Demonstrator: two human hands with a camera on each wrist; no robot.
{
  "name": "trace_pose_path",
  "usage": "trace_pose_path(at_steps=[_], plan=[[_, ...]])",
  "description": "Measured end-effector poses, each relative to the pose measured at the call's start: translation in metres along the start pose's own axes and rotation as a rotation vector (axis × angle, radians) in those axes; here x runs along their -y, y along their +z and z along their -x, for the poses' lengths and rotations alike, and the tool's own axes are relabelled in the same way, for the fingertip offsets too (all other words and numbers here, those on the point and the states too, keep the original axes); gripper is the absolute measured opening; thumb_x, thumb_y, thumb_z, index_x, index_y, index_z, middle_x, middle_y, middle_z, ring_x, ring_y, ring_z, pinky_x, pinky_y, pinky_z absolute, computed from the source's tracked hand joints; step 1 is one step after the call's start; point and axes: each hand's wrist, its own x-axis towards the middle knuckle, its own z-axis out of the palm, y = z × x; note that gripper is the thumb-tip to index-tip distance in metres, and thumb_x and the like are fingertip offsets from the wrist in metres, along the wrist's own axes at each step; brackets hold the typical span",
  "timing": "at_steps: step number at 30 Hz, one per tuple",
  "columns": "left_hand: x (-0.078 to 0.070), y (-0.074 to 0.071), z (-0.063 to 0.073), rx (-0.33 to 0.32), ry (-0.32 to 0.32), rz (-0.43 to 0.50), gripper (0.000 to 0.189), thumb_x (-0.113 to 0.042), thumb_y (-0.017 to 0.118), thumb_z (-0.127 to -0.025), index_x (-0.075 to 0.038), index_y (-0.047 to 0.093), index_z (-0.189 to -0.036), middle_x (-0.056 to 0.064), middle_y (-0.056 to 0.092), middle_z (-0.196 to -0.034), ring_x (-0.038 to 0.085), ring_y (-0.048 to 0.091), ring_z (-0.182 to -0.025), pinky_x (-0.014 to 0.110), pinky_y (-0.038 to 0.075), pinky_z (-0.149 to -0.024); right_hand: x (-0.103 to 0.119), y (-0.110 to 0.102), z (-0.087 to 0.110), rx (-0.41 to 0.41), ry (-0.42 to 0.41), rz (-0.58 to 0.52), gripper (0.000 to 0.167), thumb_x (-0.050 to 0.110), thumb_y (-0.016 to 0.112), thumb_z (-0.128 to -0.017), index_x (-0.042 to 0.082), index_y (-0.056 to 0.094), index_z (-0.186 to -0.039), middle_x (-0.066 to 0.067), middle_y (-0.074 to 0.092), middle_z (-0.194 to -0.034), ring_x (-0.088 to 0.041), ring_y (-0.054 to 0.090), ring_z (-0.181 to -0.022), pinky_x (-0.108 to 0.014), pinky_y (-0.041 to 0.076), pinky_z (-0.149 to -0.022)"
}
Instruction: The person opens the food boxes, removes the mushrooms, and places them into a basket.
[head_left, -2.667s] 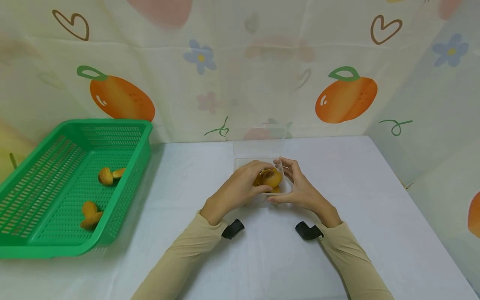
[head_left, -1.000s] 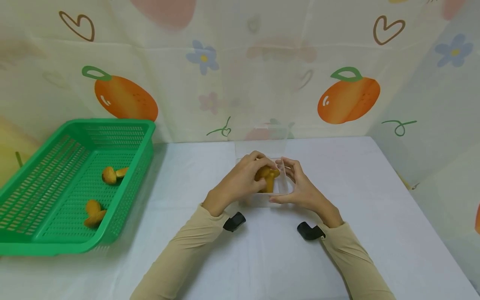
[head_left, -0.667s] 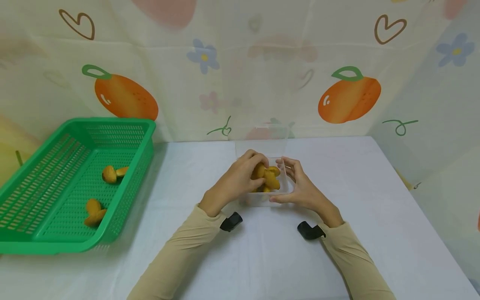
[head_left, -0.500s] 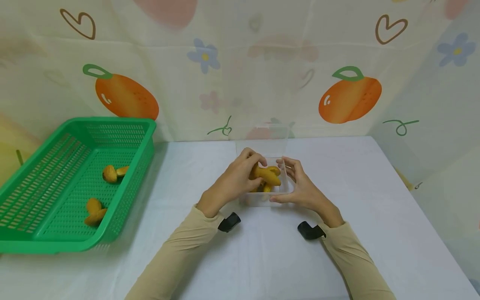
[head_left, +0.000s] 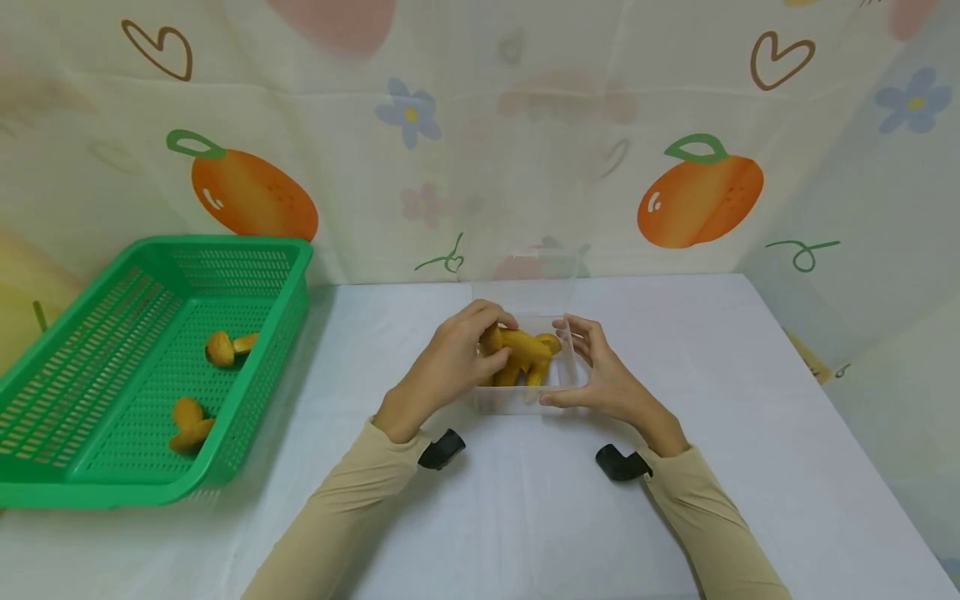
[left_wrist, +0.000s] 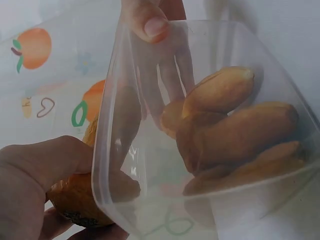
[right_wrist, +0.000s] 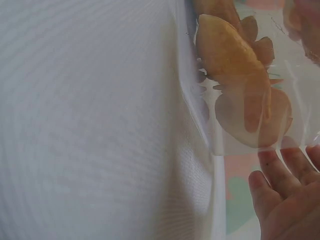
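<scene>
In the head view, my left hand (head_left: 450, 354) grips a yellow-brown mushroom (head_left: 522, 343) over the clear plastic box (head_left: 517, 402). Its stem points right. The left wrist view shows the thumb and fingers around this mushroom (left_wrist: 75, 197) at the box's rim. Several other mushrooms (left_wrist: 245, 130) lie inside the box, seen through its wall. My right hand (head_left: 603, 375) holds the box at its right side, thumb at the near wall and fingers around the right edge. The right wrist view has its fingers (right_wrist: 280, 175) against the clear wall, mushrooms just beyond.
A green mesh basket (head_left: 288, 333) stands on the left, holding a mushroom (head_left: 221, 348) near its right wall and another (head_left: 191, 427) nearer the front. The box's clear lid (head_left: 525, 287) is raised at the back, before the printed curtain (head_left: 480, 125). White cloth (head_left: 525, 517) covers the table.
My left hand has moved left over the box with the mushroom, which has turned so its stem now points right. The mushrooms beneath show more. My right hand has kept its place on the box.
</scene>
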Motion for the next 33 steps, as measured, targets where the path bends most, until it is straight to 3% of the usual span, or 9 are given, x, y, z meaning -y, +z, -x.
trace_pose_path(at_steps=[10,20,27,33], plan=[[0.007,-0.004,0.007,-0.036,0.018,0.047,0.026,-0.004,0.076,-0.085,-0.005,0.067,-0.109,0.007,0.064,-0.115,0.018,0.06,-0.098,0.029,0.054,-0.081,-0.001,0.0,0.0,-0.007,-0.012,0.007,0.112,0.014,0.091,-0.069,0.008,0.015,-0.151,-0.011,0.031,-0.159,-0.041,0.025,-0.149,-0.06,0.019,-0.121],[0.007,-0.012,0.014,-0.055,0.022,0.027,0.032,-0.008,0.08,-0.083,-0.006,0.067,-0.113,0.005,0.065,-0.113,0.016,0.06,-0.094,0.031,0.054,-0.079,-0.003,0.001,0.0,-0.01,-0.022,0.006,0.111,0.013,0.091,-0.069,0.008,0.016,-0.151,-0.011,0.031,-0.158,-0.04,0.026,-0.149,-0.059,0.019,-0.122],[0.007,-0.019,0.018,-0.028,0.01,0.009,0.035,-0.011,0.081,-0.083,-0.006,0.067,-0.115,0.005,0.067,-0.111,0.013,0.058,-0.085,0.025,0.053,-0.075,-0.004,0.001,-0.001,-0.007,-0.016,0.007,0.11,0.014,0.091,-0.07,0.006,0.016,-0.151,-0.012,0.03,-0.159,-0.041,0.025,-0.149,-0.06,0.019,-0.121],[0.005,-0.026,0.023,-0.003,-0.002,0.003,0.034,-0.008,0.081,-0.082,-0.005,0.068,-0.113,0.005,0.069,-0.108,0.013,0.058,-0.083,0.028,0.054,-0.074,-0.003,0.001,-0.001,-0.006,-0.014,0.011,0.111,0.015,0.091,-0.07,0.007,0.016,-0.151,-0.011,0.03,-0.159,-0.04,0.024,-0.149,-0.06,0.019,-0.121]])
